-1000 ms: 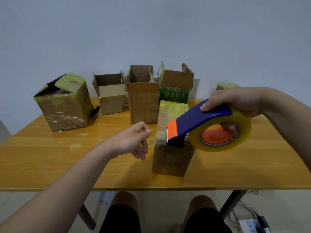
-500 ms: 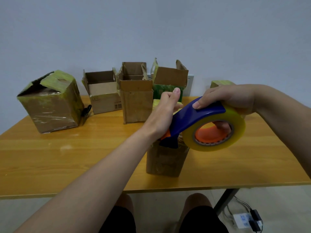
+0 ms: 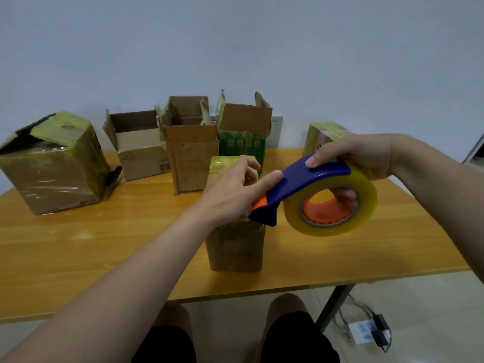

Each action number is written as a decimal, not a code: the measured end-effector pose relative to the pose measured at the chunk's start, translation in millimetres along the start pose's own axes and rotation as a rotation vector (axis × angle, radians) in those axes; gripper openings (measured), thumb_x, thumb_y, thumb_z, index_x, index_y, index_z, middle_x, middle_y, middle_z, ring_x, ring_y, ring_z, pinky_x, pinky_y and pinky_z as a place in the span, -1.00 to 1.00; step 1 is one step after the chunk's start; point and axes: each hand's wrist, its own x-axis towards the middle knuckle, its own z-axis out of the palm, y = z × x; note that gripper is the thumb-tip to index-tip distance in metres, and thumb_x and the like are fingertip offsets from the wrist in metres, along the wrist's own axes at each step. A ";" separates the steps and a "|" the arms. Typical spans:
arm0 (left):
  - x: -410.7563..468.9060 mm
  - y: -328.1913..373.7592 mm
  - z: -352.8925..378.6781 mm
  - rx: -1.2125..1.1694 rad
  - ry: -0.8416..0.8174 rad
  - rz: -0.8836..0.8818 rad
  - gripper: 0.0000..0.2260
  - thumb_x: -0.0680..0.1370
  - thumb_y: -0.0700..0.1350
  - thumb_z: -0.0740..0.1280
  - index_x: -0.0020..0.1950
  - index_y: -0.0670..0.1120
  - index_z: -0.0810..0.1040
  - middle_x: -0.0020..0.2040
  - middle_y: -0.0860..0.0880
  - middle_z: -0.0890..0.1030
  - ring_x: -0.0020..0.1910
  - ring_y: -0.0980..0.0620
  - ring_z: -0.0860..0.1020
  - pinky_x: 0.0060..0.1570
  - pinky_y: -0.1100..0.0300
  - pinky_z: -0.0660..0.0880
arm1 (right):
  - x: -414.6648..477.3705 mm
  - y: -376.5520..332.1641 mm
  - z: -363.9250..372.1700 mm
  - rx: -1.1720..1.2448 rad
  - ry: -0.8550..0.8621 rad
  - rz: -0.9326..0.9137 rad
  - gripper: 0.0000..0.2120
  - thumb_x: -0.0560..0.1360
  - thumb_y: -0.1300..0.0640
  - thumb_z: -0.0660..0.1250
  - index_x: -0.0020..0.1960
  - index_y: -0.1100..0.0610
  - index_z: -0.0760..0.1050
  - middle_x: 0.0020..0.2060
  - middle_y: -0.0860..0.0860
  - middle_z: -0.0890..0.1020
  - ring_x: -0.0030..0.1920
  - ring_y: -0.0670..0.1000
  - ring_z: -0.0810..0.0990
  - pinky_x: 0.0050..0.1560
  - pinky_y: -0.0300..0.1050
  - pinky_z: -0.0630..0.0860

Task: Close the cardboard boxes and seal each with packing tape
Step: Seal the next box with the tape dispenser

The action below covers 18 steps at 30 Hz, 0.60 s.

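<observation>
Pointing down-left, tape dispenser (image 3: 310, 178) is gripped by left hand (image 3: 231, 193) and right hand (image 3: 360, 155)

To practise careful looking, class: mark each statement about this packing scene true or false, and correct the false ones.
1. The right hand holds the tape dispenser. True.
2. The green box is closed. False: the green box has its flaps standing open.
3. The left hand rests in the person's lap. False: the left hand touches the dispenser's front end, above the near box.
4. The dispenser's body is blue. True.
</observation>
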 end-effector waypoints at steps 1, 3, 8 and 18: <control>1.1 2.6 3.5 0.040 0.001 -0.004 -0.24 0.38 0.58 0.13 0.41 0.14 0.35 0.24 0.11 0.53 0.14 0.13 0.54 0.06 0.08 0.60 | -4.4 4.2 -2.1 0.011 0.011 0.010 -0.73 0.43 -0.03 0.38 -0.28 0.12 0.71 -0.46 0.17 0.61 -0.51 0.08 0.57 -0.40 -0.12 0.56; 4.8 7.8 10.6 0.147 0.012 -0.012 -0.18 0.34 0.61 0.09 0.43 0.14 0.37 0.29 0.09 0.50 0.18 0.08 0.51 0.15 -0.02 0.58 | -12.7 12.2 -4.7 0.013 0.037 0.024 -0.75 0.43 0.00 0.39 -0.31 0.12 0.71 -0.46 0.17 0.61 -0.51 0.08 0.57 -0.40 -0.12 0.56; 11.7 11.8 23.8 0.430 0.057 -0.068 -0.04 0.27 0.70 -0.10 0.44 0.17 0.44 0.35 0.03 0.44 0.24 0.03 0.39 0.11 0.02 0.39 | -24.5 24.4 -3.9 -0.003 0.081 0.064 -0.79 0.40 0.03 0.45 -0.19 0.19 0.71 -0.41 0.21 0.63 -0.50 0.11 0.58 -0.39 -0.12 0.58; 15.5 2.8 17.1 0.468 -0.064 -0.020 -0.21 0.41 0.60 -0.15 0.24 0.24 0.64 0.26 0.07 0.39 0.29 0.00 0.34 0.21 -0.06 0.35 | -19.5 22.8 -22.4 -0.065 0.128 0.052 -0.57 0.33 -0.09 0.49 -0.02 0.25 0.64 -0.33 0.22 0.63 -0.46 0.12 0.57 -0.38 -0.11 0.56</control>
